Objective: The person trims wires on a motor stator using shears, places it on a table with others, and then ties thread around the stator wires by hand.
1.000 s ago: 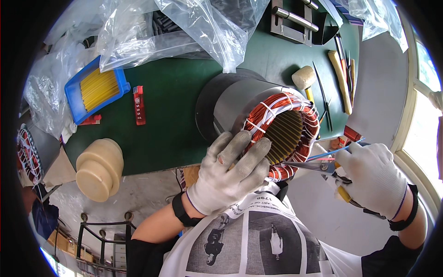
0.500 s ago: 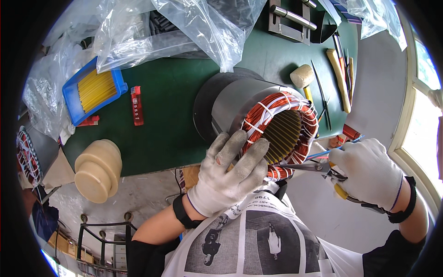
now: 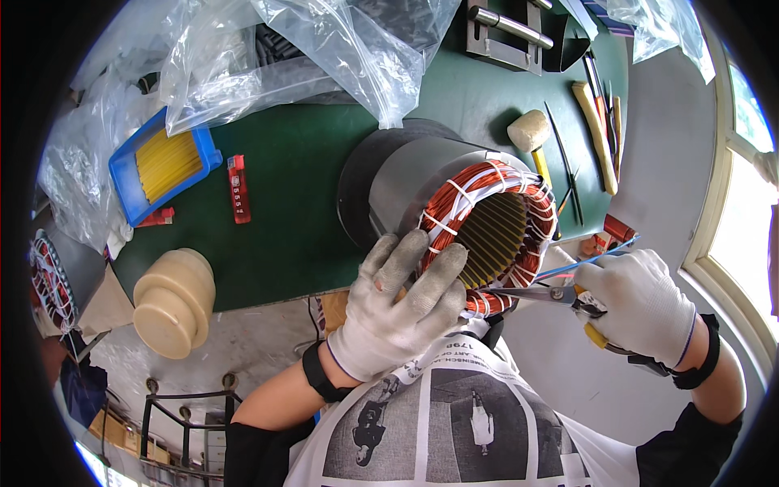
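Note:
A motor stator (image 3: pixel 422 180) lies on its side on the bench, its open end toward me. Red-brown copper windings (image 3: pixel 459 193), laced with white cord, ring its slotted bore. My left hand (image 3: pixel 402 288), in a white glove with greyed fingertips, grips the near left part of the winding ring, fingers bent over the rim. In my gloved right hand (image 3: pixel 637 299) is a pair of long-nose pliers (image 3: pixel 545 295) with yellow-and-black handles. Their jaws reach the lower edge of the windings; the tips are too small to tell what they grip. Thin blue wires (image 3: pixel 584 264) run out beside them.
Farther right lie a pale-headed mallet (image 3: pixel 529 130), scissors (image 3: pixel 574 191) and wooden-handled tools (image 3: pixel 596 134). A blue bin (image 3: pixel 130 191) of yellow strips, a red lighter-like object (image 3: pixel 238 188) and a cream stepped cylinder (image 3: pixel 173 300) are leftward. Plastic bags (image 3: pixel 341 57) cover the back of the green bench (image 3: pixel 284 162).
My right hand and the pliers have shifted very slightly left. The whole view has moved a little; my left hand keeps its place on the windings.

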`<control>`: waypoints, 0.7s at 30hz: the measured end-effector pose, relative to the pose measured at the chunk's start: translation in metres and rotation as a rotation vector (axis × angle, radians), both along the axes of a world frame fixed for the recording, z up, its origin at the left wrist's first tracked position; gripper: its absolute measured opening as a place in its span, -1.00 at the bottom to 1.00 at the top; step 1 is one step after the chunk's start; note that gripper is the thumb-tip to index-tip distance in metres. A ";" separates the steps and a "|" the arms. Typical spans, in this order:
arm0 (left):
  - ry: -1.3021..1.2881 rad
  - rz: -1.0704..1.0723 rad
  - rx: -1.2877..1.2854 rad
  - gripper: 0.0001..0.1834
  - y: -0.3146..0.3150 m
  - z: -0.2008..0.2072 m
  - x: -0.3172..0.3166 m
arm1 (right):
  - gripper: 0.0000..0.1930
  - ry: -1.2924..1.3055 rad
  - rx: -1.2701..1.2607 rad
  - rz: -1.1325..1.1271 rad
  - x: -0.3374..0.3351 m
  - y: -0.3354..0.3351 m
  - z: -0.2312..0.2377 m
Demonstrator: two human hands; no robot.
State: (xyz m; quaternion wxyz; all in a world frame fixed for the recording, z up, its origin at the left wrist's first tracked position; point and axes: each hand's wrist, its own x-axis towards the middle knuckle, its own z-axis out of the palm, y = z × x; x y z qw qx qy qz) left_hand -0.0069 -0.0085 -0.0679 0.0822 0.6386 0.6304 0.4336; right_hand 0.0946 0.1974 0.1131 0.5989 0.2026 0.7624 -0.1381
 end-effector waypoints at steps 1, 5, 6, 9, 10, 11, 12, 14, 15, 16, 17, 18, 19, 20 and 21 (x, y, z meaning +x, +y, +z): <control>0.000 -0.001 -0.007 -0.56 0.000 -0.001 0.000 | -0.76 0.014 -0.002 0.009 0.000 0.000 0.000; 0.012 -0.002 -0.008 -0.56 -0.002 -0.002 0.000 | -0.76 0.051 0.000 0.036 -0.001 -0.003 -0.001; 0.007 -0.004 -0.002 -0.56 -0.001 -0.002 -0.001 | -0.77 0.053 0.008 0.049 -0.001 -0.004 -0.001; 0.001 -0.014 0.000 -0.57 -0.001 -0.002 -0.002 | -0.76 0.007 0.017 0.002 -0.001 -0.005 0.000; 0.002 -0.019 -0.006 -0.57 -0.001 -0.001 -0.002 | -0.76 -0.040 0.017 -0.056 -0.001 -0.005 0.000; 0.000 -0.021 -0.002 -0.57 0.000 -0.002 -0.002 | -0.76 -0.042 0.020 -0.058 0.006 -0.005 0.000; -0.001 -0.024 0.000 -0.57 0.002 0.000 -0.002 | -0.77 0.114 0.020 -0.176 0.019 -0.004 0.002; 0.010 -0.026 -0.009 -0.56 0.002 0.002 -0.005 | -0.77 0.281 0.007 -0.294 0.036 -0.005 0.001; 0.026 -0.017 -0.013 -0.56 0.002 0.001 -0.005 | -0.77 0.337 0.132 -0.523 0.042 -0.007 0.001; 0.045 -0.007 -0.019 -0.56 0.001 0.002 -0.005 | -0.77 0.391 0.254 -0.751 0.049 -0.007 0.000; 0.059 -0.005 -0.025 -0.56 0.000 0.004 -0.007 | -0.80 0.436 0.328 -0.855 0.058 -0.006 -0.002; 0.052 -0.008 -0.055 -0.57 -0.002 0.005 -0.007 | -0.80 0.450 0.323 -0.856 0.071 -0.009 -0.007; 0.042 -0.014 -0.080 -0.57 -0.003 0.007 -0.008 | -0.82 0.622 0.433 -1.058 0.084 -0.011 -0.013; 0.058 -0.012 -0.080 -0.57 -0.005 0.009 -0.009 | -0.84 0.798 0.533 -1.259 0.093 -0.012 -0.019; 0.069 -0.015 -0.094 -0.57 -0.003 0.010 -0.010 | -0.85 0.856 0.607 -1.358 0.094 -0.014 -0.019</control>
